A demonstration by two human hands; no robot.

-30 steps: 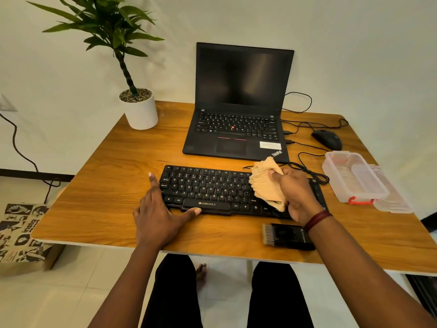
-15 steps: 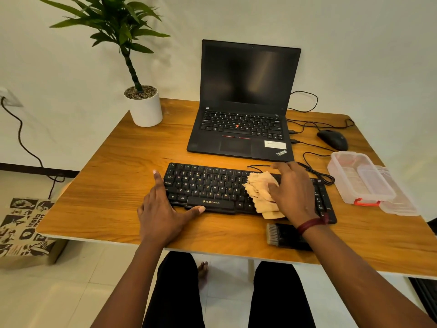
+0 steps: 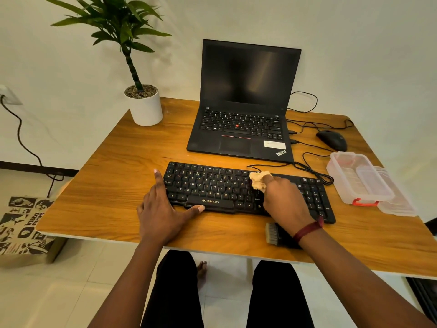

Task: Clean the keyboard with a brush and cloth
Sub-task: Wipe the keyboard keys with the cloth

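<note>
A wooden table (image 3: pixel 113 185) with a pale edge carries everything: a black keyboard (image 3: pixel 212 185) lies at its centre, with an open laptop (image 3: pixel 243 129) at 12 o'clock and a white potted plant (image 3: pixel 145 107) at 11 o'clock. A black mouse (image 3: pixel 332 139) sits at 2 o'clock, a clear plastic box (image 3: pixel 359 178) with a red clasp at 3 o'clock, and black cables (image 3: pixel 312 159) run between them. A brush (image 3: pixel 272 234) lies at 5 o'clock, just beside the keyboard's near edge.

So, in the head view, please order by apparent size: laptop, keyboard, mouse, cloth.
1. laptop
2. keyboard
3. mouse and cloth: unsure, they look alike, and the right hand hides part of the cloth.
</note>
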